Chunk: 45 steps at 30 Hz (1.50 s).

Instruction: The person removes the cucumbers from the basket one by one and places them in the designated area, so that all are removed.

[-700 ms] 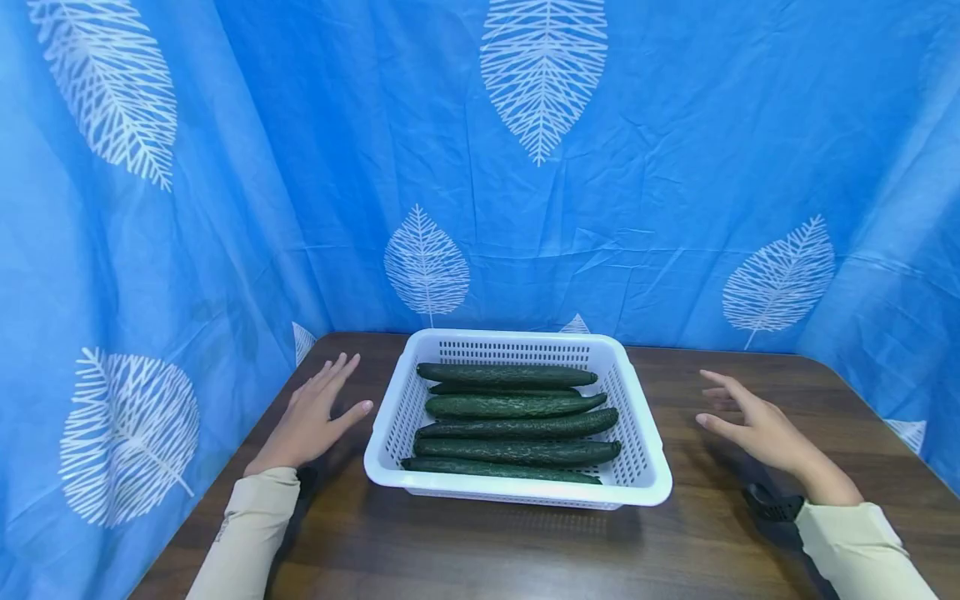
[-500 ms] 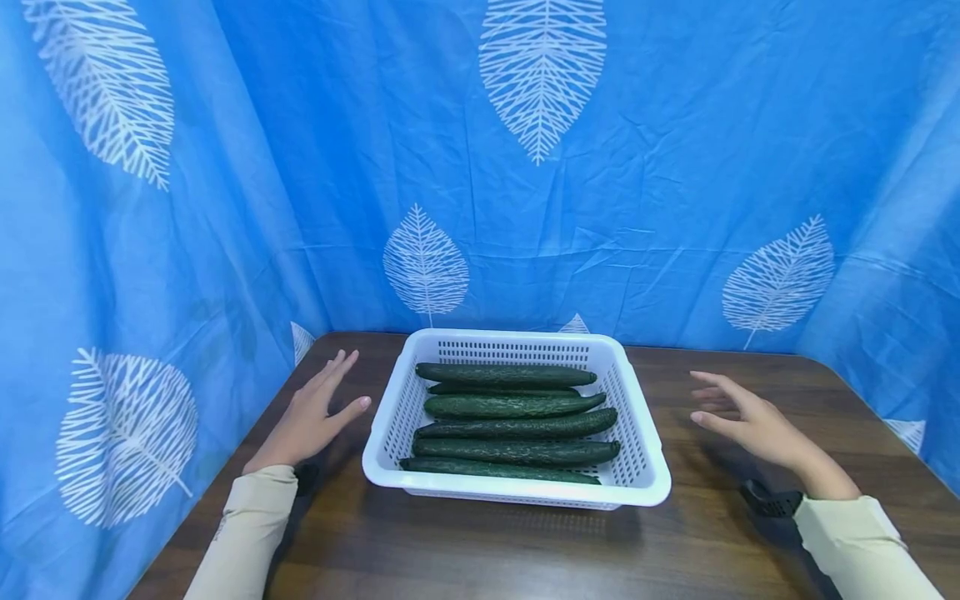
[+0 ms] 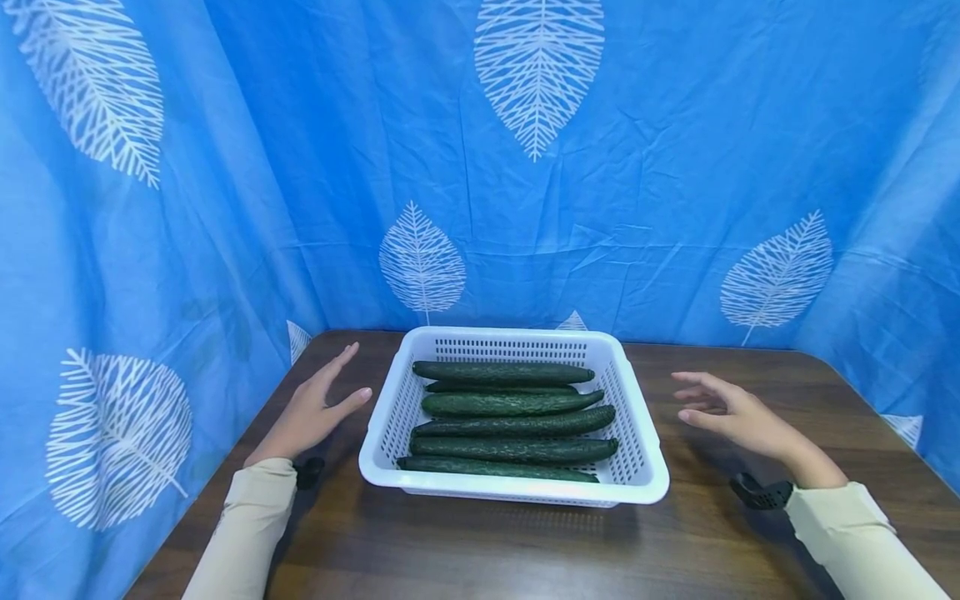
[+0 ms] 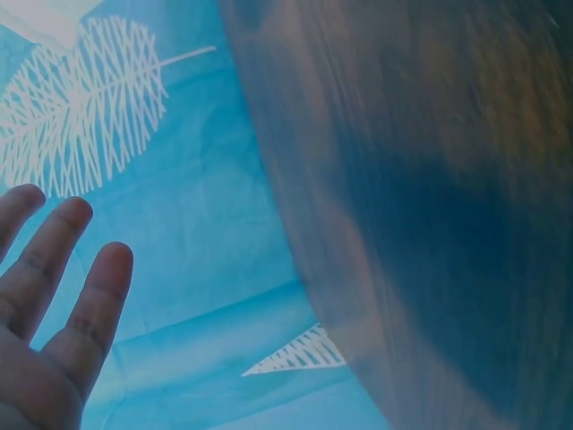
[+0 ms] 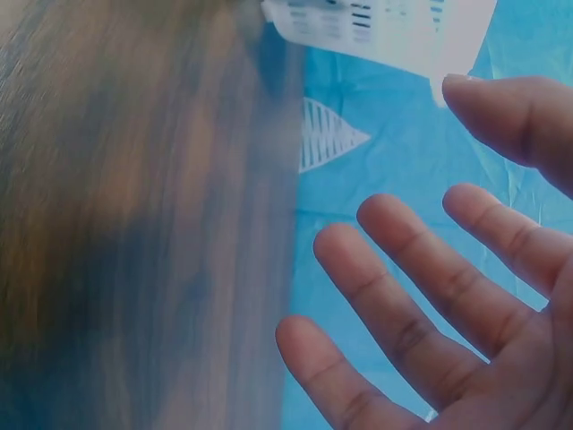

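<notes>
A white perforated plastic basket (image 3: 513, 487) stands on the dark wooden table. Inside it several long dark green cucumbers (image 3: 512, 404) lie side by side, running left to right. My left hand (image 3: 309, 414) is just left of the basket, fingers extended and thumb spread toward its rim, holding nothing. On the other side, my right hand (image 3: 738, 414) hovers apart from the basket with relaxed, spread fingers and nothing in its grasp. The right wrist view shows the fingers of this hand (image 5: 421, 296) loosely spread, with the basket's corner (image 5: 376, 31) beyond the thumb.
The brown wood-grain table (image 3: 480, 550) has rounded far corners. A blue curtain (image 3: 637, 167) with white leaf prints hangs behind it and along the left and right sides. A black wrist strap (image 3: 761, 492) sits below the right wrist.
My right hand has moved left, closer to the basket. My left hand has turned slightly, its fingers now more lined up behind one another. The basket and cucumbers stay in place.
</notes>
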{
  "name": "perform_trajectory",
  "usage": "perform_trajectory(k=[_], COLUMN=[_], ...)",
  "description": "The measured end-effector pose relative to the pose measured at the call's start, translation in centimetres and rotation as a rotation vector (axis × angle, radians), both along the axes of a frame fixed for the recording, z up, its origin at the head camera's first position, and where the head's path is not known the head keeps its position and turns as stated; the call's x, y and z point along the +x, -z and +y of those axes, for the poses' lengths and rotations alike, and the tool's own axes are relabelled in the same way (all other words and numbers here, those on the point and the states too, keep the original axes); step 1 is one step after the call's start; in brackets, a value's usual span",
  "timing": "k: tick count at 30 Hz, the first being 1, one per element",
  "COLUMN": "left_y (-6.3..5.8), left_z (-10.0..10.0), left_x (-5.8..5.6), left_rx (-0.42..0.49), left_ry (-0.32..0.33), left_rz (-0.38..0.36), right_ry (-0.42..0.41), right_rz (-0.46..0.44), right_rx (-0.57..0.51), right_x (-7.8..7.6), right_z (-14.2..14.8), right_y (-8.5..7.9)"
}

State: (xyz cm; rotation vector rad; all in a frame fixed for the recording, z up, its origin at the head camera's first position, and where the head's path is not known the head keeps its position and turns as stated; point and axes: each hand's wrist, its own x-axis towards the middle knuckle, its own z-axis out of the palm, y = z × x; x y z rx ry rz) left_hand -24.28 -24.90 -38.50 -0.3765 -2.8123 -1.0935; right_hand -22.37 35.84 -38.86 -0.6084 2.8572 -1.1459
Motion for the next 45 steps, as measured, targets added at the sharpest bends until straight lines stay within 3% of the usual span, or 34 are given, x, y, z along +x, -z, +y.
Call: perform_trajectory(k=[8, 20, 29, 45], left_y=[-0.2, -0.1, 0.2, 0.4], left_z=[0.2, 0.5, 0.5, 0.7], left_x=[0.0, -0.2, -0.9, -1.3], left_rx=[0.097, 0.17, 0.31, 0.407], left_ry=[-0.001, 0.026, 0.13, 0.19], left_rz=[-0.035, -0.009, -0.018, -0.1], right_ry=[-0.029, -0.094, -0.069, -0.113], right_rz=[0.01, 0.029, -0.012, -0.003], right_rx=[-0.011, -0.062, -0.119, -0.171], right_x=[-0.6, -0.8, -0.8, -1.2], right_z=[-0.5, -0.8, -1.6, -2.7], right_y=[-0.8, -1.7, -2.6, -3.3])
